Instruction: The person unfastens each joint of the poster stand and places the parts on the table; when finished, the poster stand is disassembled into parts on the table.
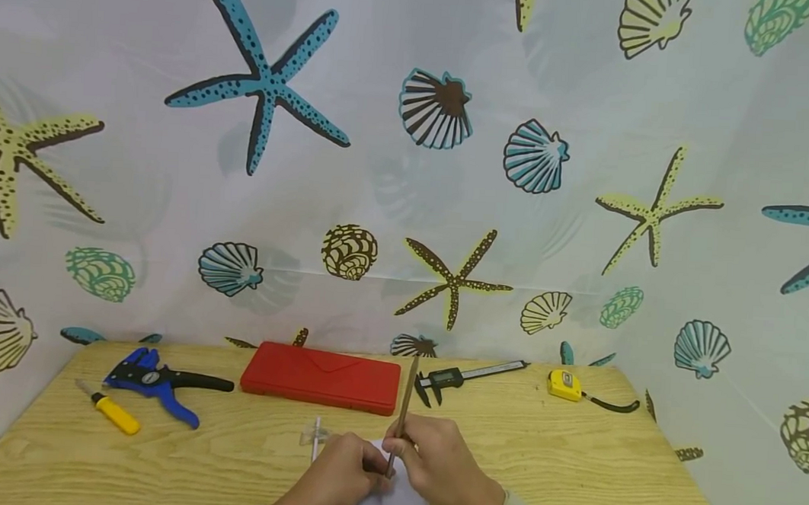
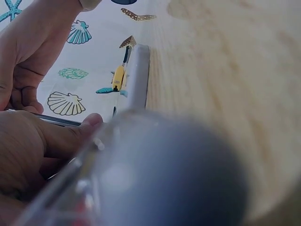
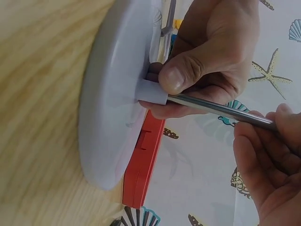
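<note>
A metal rod [image 1: 403,409] stands slightly tilted, its lower end at a short collar [image 3: 153,92] on a round white base [image 1: 401,502]. My left hand [image 1: 339,474] pinches the collar and the rod's lower end between thumb and fingers; in the right wrist view the left thumb lies at the collar's rim. Higher up, my right hand [image 1: 443,460] grips the rod [image 3: 221,109] with thumb and fingers. The left wrist view shows both hands at the rod, with a blurred rounded shape in front. In the head view the hands partly cover the base.
A red case [image 1: 321,378] lies behind the hands, with a digital caliper [image 1: 447,377] to its right. A yellow tape measure [image 1: 565,385] is at the back right. Blue wire strippers [image 1: 157,378] and a yellow-handled tool [image 1: 117,414] lie left. A small clear piece [image 1: 315,435] is beside my left hand.
</note>
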The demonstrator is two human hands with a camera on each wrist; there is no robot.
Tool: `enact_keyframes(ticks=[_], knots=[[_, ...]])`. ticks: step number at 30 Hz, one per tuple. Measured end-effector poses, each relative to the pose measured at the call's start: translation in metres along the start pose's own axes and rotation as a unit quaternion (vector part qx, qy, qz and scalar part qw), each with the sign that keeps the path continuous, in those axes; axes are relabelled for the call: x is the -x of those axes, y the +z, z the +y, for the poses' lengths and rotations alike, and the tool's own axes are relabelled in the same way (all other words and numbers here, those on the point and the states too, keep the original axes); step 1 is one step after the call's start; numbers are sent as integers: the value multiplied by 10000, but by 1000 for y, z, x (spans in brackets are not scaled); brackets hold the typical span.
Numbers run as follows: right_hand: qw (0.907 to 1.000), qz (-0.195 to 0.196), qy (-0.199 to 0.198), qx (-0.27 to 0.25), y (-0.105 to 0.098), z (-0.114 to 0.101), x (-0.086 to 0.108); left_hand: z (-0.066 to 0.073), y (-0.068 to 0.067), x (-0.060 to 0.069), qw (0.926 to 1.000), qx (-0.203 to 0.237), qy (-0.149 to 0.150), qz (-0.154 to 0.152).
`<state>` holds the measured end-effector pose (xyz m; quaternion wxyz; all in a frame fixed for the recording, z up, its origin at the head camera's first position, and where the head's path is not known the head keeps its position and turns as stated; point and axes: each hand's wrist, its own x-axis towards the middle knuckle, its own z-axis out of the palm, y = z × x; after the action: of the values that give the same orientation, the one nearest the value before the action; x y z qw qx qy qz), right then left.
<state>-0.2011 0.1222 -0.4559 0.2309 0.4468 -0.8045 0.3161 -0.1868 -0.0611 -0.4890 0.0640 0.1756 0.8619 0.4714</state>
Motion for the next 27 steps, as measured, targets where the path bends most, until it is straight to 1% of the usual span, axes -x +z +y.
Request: enact_keyframes(ticks=[4,8,11,17,21,27], knots=[[9999,5,-89,91,0,-1,0,1,0,1,10000,50,-59,-9],[10000,33,-17,-39,-1,0,0,2,0,1,10000,10,-60,-11],[9998,70,71,-145,-2,0,-1,3,-1,1,10000,-29,9,17],[10000,33,10,2,-4,-1,-2,3,-1,2,9999,-29,133,106],[10000,-6,5,42,-5,-1,-2,3,-2,2,10000,19,62,64],[9999,-56,-12,112,-6,-2,-4,3,-2,1,9998,104,-160,-10]])
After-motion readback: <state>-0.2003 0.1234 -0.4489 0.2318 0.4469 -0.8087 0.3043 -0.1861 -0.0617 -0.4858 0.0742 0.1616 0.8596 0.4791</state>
